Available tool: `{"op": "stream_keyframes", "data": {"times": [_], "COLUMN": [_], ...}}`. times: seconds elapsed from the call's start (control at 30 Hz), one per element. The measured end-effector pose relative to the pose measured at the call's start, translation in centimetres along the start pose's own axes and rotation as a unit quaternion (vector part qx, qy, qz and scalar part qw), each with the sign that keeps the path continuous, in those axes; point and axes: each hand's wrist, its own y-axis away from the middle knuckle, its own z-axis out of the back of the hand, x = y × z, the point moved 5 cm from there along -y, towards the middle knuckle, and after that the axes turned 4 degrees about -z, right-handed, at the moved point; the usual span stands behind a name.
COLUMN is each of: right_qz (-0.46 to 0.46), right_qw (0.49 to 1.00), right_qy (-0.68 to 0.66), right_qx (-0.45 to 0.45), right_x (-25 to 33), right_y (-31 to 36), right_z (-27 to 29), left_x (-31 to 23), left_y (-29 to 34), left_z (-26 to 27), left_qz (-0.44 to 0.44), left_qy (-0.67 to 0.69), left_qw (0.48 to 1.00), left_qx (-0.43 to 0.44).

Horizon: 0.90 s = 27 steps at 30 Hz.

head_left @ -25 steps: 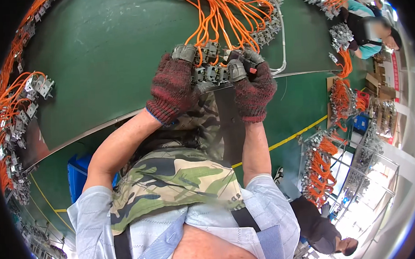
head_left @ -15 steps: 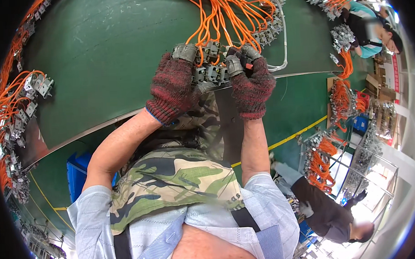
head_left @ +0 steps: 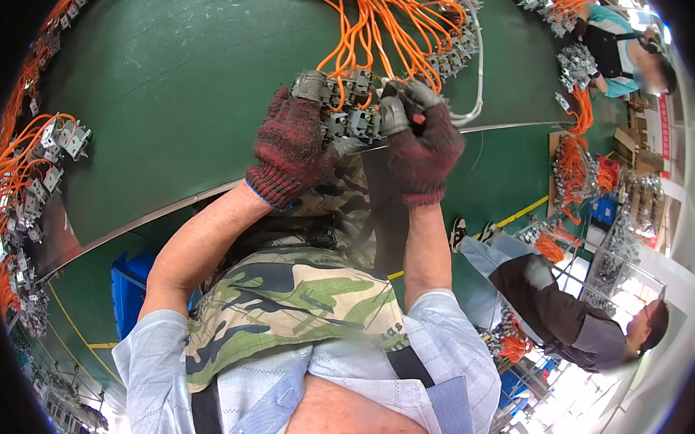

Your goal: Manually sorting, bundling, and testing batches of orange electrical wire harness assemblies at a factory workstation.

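Both my hands wear dark red knitted gloves with grey tape on the fingertips. My left hand (head_left: pixel 290 146) is closed round the left end of a cluster of small silver metal connectors (head_left: pixel 361 123) at the table's near edge. Orange cables (head_left: pixel 367 41) run from the connectors away over the table. At the right end of the cluster, my right hand (head_left: pixel 424 148) is closed on a small black object with a red part (head_left: pixel 418 118). Its shape is mostly hidden by the fingers, and the glove is slightly blurred.
The green tabletop (head_left: pixel 178 77) curves round in front of me. More orange cables with connectors (head_left: pixel 32 184) line its left side. A white cable (head_left: pixel 477 64) loops right of the bundle. One person (head_left: pixel 553 301) is at lower right, another (head_left: pixel 619 50) at upper right. A blue bin (head_left: pixel 130 292) stands below the table.
My right hand has turned and shifted slightly with the black object in it. My left hand stays on the connectors. The person at lower right has moved beside the racks.
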Motion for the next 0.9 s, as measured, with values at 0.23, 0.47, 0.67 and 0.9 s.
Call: {"op": "stream_keyframes", "data": {"times": [0.23, 0.47, 0.67, 0.9], "right_qz": [-0.006, 0.012, 0.095, 0.027], "right_qw": [0.999, 0.996, 0.992, 0.996], "right_qy": [-0.023, 0.035, 0.040, -0.077], "right_qx": [0.033, 0.079, 0.068, 0.048], "right_x": [0.4, 0.3, 1.0, 0.9], "right_y": [1.0, 1.1, 1.2, 2.1], "right_z": [-0.6, -1.0, -1.2, -0.8], "left_x": [0.2, -0.1, 0.2, -0.1], "left_y": [-0.1, -0.3, 0.0, -0.2], "left_z": [0.1, 0.5, 0.4, 0.4], "left_qz": [0.018, -0.004, 0.019, 0.004], "left_qy": [0.021, 0.019, 0.036, 0.019], "left_qw": [1.000, 0.999, 0.999, 1.000], "left_qx": [-0.001, -0.026, -0.020, -0.021]}}
